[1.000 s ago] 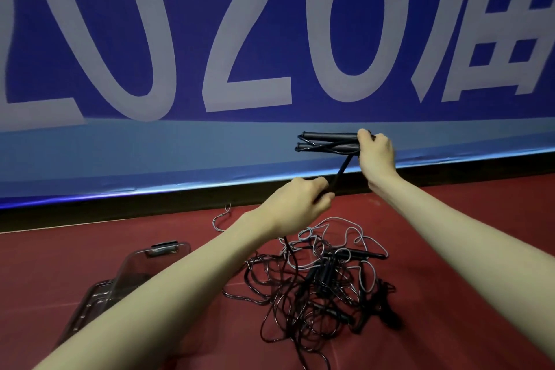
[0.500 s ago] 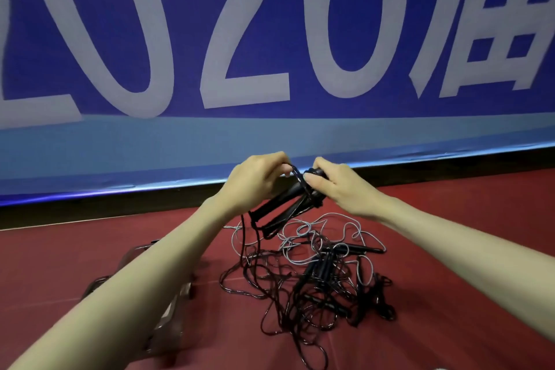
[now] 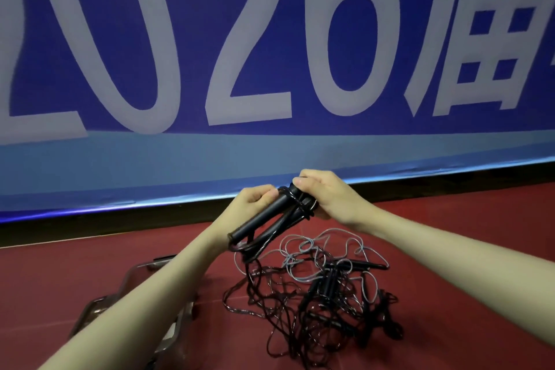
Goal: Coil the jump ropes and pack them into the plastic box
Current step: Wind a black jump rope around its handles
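I see left hand (image 3: pixel 255 200) and right hand (image 3: pixel 326 194) both gripping black rope handles (image 3: pixel 264 219), cord wound round; tangled ropes (image 3: pixel 315 294) on floor (image 3: pixel 450 249); plastic box (image 3: pixel 99 306) below left forearm.

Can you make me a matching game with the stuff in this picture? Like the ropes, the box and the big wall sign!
Things:
1. black jump rope handles
2. tangled rope pile
3. plastic box
4. blue banner

Places:
A. partly hidden behind the left forearm, low on the left
B. held up between the left hand and right hand
C. on the wall behind, with big pale digits
D. lying on the red floor below the hands

Pairs: 1-B, 2-D, 3-A, 4-C
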Tool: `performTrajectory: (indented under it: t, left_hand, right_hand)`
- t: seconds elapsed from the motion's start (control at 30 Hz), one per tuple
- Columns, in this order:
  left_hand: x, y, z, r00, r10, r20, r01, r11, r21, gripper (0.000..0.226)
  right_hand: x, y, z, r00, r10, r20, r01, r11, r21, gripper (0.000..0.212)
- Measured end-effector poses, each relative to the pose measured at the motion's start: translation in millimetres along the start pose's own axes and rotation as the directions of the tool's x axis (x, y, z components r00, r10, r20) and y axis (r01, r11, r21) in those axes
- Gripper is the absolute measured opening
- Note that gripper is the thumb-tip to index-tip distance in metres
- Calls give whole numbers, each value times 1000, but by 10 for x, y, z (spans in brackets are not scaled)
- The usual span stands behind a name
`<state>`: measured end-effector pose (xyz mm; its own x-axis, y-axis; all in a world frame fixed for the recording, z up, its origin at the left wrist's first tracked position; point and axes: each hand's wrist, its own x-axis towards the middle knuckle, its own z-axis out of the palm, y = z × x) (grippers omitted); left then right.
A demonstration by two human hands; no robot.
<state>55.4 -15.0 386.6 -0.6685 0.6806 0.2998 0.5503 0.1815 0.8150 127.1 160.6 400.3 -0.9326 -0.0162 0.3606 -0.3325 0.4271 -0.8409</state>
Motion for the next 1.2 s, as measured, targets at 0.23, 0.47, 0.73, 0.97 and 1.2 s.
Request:
performTrajectory:
  t: [0.23,0.47,0.73,0.97,1.2]
  left_hand:
    - [135,-3,109,899,-342,-273,326,940,-102,35]
    - [574,-241,454,926,-277,-256,280,960,-26,40]
    - [688,-709,730,996,-88,3,62,718,693,21]
    - [688,-1339,785,996,70,55,-87,648,757,20]
    - [630,-1664,855,990,-122,-67,139,887,441,32]
  right_hand:
    - [424,112,170,968,44,-246,-18,994,105,40]
    - [830,527,12,864,241,-442,-177,967,181,37]
    - [874,1369,-16,811,208,-547,-291,954,-69,41]
    - [601,2048,180,915,167,-368,-277,923,-268,30]
    - [129,2333,464,945,268,-187,-307,924,-228,28]
